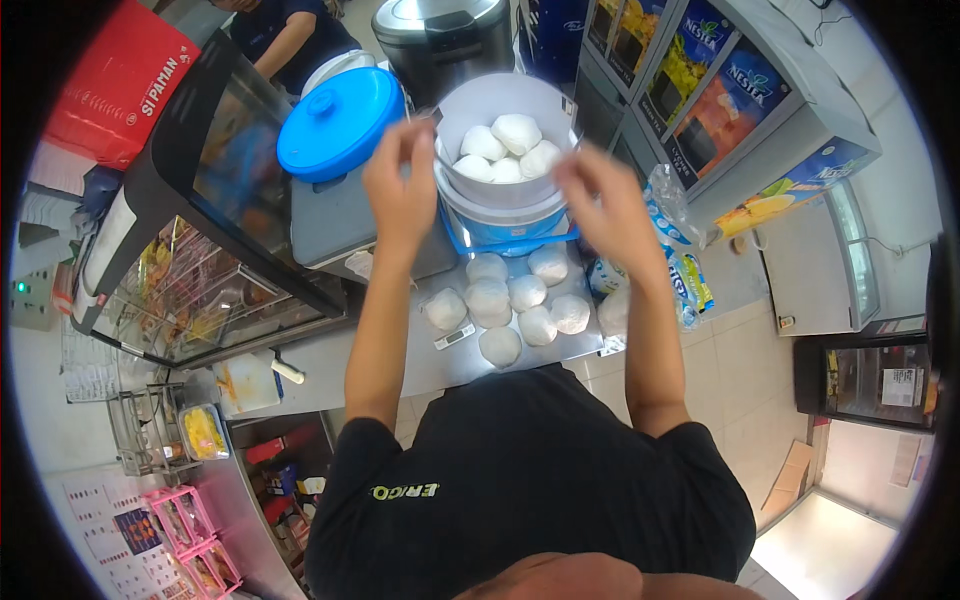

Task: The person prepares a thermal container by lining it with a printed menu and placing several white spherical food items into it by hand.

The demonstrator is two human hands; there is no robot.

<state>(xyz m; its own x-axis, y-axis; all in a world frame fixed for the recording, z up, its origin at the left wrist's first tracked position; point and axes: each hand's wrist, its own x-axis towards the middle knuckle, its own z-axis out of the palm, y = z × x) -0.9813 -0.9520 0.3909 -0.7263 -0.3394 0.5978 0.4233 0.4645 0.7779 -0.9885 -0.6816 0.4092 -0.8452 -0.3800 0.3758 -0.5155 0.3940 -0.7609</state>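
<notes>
A pale grey round inner pot [472, 90] stands in the mouth of a blue-and-white bucket-like container [502, 225] straight ahead. Several white round bundles [516, 135] fill its bottom. My left hand [403, 169] is at the pot's left rim, thumb and fingers close together by a thin wire-like piece. At the opposite rim is my right hand [600, 199], fingers curled and blurred. Whether either hand grips the pot or its handle is unclear. More white bundles [487, 297] lie on the metal counter between my forearms, some stacked. A small digital scale [455, 337] sits beneath part of this group.
A blue lid [345, 112] rests left of the pot, near a glass display case [217, 277]. Behind stands a large steel rice cooker [442, 37]. Plastic packages [682, 277] lie right, below a Nestea drink dispenser [712, 90]. Another person's arm [289, 37] shows at upper left.
</notes>
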